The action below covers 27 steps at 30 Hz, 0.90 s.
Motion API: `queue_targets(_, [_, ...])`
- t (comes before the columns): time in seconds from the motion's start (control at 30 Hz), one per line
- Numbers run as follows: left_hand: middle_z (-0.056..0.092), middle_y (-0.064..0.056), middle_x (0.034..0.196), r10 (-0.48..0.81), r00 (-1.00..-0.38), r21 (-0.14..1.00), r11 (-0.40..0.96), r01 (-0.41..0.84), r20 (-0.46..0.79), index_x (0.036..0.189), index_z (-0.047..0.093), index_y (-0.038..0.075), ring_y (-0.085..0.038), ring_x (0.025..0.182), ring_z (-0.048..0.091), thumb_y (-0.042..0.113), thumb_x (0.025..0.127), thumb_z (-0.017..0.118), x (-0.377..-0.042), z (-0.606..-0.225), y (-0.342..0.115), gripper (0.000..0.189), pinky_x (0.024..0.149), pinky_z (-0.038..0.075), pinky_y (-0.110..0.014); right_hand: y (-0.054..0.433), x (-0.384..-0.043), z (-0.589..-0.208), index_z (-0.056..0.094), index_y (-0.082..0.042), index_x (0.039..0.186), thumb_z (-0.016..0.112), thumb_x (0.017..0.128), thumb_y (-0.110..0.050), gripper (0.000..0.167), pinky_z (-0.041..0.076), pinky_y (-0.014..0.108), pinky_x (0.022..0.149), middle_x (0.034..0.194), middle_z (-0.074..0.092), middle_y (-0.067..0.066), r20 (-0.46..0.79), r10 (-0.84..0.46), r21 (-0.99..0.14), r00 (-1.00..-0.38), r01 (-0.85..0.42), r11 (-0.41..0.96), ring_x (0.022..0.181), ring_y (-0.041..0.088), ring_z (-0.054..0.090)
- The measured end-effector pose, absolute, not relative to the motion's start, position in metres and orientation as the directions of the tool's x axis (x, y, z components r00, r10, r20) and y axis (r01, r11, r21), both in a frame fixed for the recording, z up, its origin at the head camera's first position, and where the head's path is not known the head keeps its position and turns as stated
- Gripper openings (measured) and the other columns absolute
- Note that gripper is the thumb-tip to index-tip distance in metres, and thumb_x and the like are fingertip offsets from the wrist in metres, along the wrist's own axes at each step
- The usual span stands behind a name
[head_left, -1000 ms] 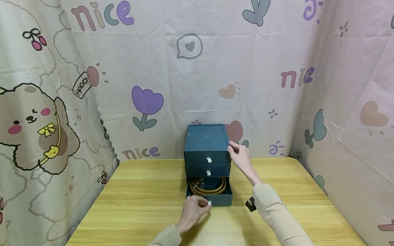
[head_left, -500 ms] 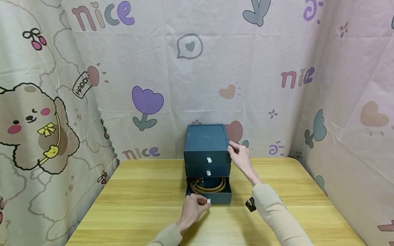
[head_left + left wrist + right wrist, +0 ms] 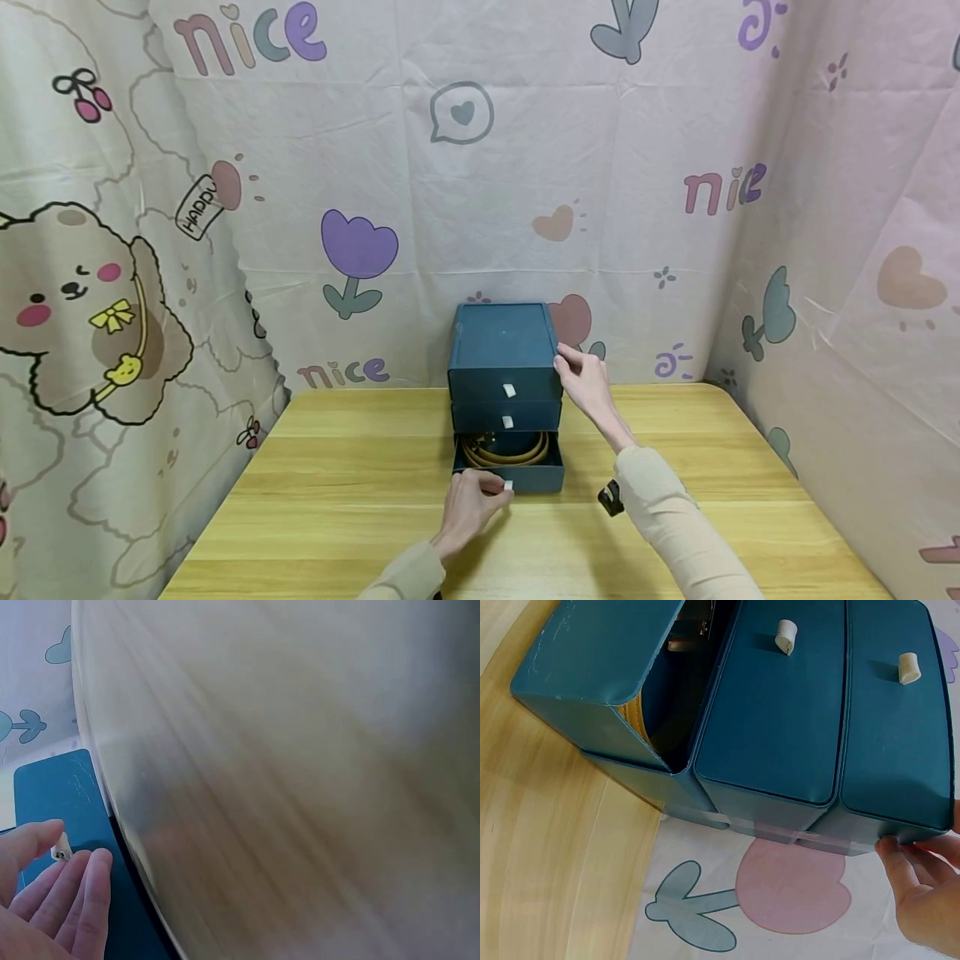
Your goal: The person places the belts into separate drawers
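Observation:
A dark blue box of stacked drawers (image 3: 504, 335) stands on the table, its bottom drawer (image 3: 536, 479) partly pulled out. A coiled tan belt (image 3: 517, 457) lies inside that drawer, its buckle partly in shade. My left hand (image 3: 467, 504) pinches the white pull tab (image 3: 508, 486) on the drawer's front; the left wrist view has the tab (image 3: 61, 849) between thumb and fingers. At the upper right edge of the box, my right hand (image 3: 587, 383) grips the top drawer's corner area, thumb on the side, as the right wrist view of the hand (image 3: 930, 889) has it.
The wooden table (image 3: 337, 483) surrounds the box. A patterned cloth (image 3: 480, 208) hangs close behind it and along both sides. A small black object (image 3: 611, 498) sits at the right sleeve. The two upper drawers, with white tabs (image 3: 510, 390), are closed.
The bottom drawer has slid a little inward, away from me, and my left hand has moved with its tab. The belt is covered slightly more. My right hand stays put.

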<state>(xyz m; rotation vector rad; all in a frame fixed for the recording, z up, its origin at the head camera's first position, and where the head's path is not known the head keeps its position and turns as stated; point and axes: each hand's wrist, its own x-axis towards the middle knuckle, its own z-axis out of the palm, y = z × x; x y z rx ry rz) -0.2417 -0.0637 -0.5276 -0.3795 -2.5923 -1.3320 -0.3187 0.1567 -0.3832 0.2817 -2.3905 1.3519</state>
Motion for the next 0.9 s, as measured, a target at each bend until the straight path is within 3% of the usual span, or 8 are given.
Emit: queue_targets(0.9, [0.079,-0.001,0.079,0.048,-0.95,0.765,0.58,0.279,0.309,0.09,0.082,0.011,-0.012,0.074,0.074,0.018,0.08,0.082,-0.254,-0.529,-0.059,0.012,0.066,0.056,-0.024,0.157,-0.32,-0.385,0.059,-0.004,0.14,0.054,0.104,-0.02,0.04,0.056,0.047,0.097,0.142,0.061,0.015,0.417,0.025,-0.78,-0.909,-0.344,0.522,0.116,0.031,0.069])
